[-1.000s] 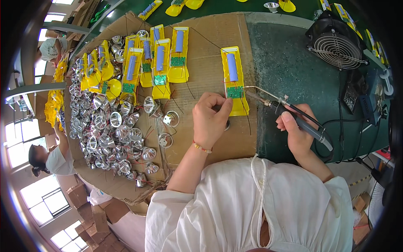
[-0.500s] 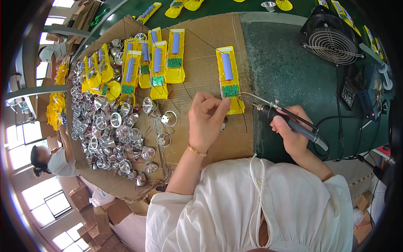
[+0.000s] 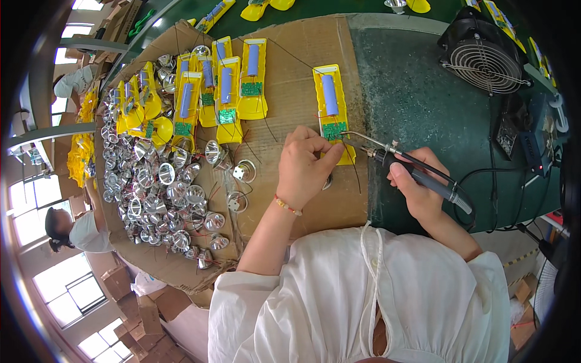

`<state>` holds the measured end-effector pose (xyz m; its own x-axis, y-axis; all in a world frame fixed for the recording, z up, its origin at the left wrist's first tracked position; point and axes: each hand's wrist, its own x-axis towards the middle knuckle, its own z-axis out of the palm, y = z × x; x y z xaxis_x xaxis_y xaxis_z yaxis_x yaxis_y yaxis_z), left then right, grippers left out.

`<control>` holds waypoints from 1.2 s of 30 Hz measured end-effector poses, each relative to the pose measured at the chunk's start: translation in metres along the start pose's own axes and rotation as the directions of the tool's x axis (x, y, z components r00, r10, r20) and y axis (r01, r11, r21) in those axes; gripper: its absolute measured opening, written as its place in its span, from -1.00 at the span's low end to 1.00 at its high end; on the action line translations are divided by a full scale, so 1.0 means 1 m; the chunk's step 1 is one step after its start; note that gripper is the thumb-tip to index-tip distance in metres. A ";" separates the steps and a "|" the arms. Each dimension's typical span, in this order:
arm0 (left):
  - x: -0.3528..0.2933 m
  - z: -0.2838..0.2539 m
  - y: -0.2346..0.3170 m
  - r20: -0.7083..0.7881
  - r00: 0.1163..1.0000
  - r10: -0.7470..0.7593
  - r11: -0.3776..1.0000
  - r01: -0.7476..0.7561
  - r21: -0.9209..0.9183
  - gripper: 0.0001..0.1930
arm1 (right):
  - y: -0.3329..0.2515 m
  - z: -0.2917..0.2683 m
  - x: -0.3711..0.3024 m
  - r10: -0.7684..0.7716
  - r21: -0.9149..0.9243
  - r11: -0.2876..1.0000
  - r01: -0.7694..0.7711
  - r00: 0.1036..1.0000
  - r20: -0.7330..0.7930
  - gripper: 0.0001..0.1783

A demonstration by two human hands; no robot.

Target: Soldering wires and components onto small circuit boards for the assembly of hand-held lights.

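Observation:
A yellow flashlight housing (image 3: 342,109) lies on the cardboard in front of me, with a purple cylindrical battery (image 3: 329,95) and a small green circuit board (image 3: 334,129) in it. My right hand (image 3: 426,190) grips a soldering iron (image 3: 423,177) with a thin bent metal tube along it; the tube's end reaches the board's right edge. My left hand (image 3: 304,164) is closed in a pinch at the housing's lower end, just below the board. What its fingertips hold is hidden. Below that hand, a small silvery reflector (image 3: 327,183) shows only in part. Thin dark wires trail from the housing.
Many silvery reflectors (image 3: 166,173) crowd the left of the cardboard, beside several yellow housings (image 3: 227,91) with batteries. A black fan (image 3: 482,65) stands at the back right, near a blue box (image 3: 531,151) and cables. A person (image 3: 85,230) is at the far left.
My left hand has shifted slightly right, with its fingers curled tighter by the board. The housing has tilted a little. My right hand and the soldering iron have barely moved.

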<state>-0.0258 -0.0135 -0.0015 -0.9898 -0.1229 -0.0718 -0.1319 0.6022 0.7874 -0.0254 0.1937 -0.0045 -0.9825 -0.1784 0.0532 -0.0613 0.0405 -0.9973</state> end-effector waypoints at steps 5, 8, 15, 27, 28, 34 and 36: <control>0.000 -0.001 -0.005 0.015 0.998 0.053 0.998 -0.054 0.013 -0.85 | -0.004 -0.001 -0.003 0.096 0.161 0.983 -0.084 0.993 -0.071 -0.83; -0.001 -0.001 -0.005 0.005 1.000 -0.004 1.000 0.004 -0.019 -0.83 | -0.005 -0.009 -0.003 0.083 0.203 0.977 -0.062 0.992 -0.098 -0.81; 0.002 -0.001 -0.004 0.012 1.000 -0.023 0.999 0.024 -0.025 -0.82 | 0.003 -0.023 -0.008 0.028 0.145 0.989 -0.006 0.988 -0.153 -0.82; -0.008 -0.016 0.014 0.019 0.982 -0.190 0.981 0.189 0.047 -0.83 | 0.017 -0.055 -0.011 0.052 0.070 0.997 -0.037 0.974 -0.222 -0.83; 0.002 -0.014 0.013 0.125 0.968 -0.215 0.971 0.199 0.129 -0.81 | 0.019 -0.055 -0.010 0.089 0.084 0.994 -0.071 0.971 -0.224 -0.81; 0.163 -0.016 0.042 0.069 0.997 -0.023 0.924 -0.006 0.384 -0.81 | 0.027 -0.060 -0.004 0.166 0.115 0.983 -0.140 0.952 -0.256 -0.81; 0.231 -0.021 0.044 0.013 1.000 -0.002 0.844 -0.005 0.536 -0.79 | 0.025 -0.060 -0.003 0.182 0.087 0.982 -0.166 0.958 -0.223 -0.81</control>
<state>-0.2592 -0.0319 0.0298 -0.9901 -0.1140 -0.0817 -0.1351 0.9319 0.3366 -0.0343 0.2541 -0.0270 -0.9914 0.0553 -0.1188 0.1181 -0.0165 -0.9929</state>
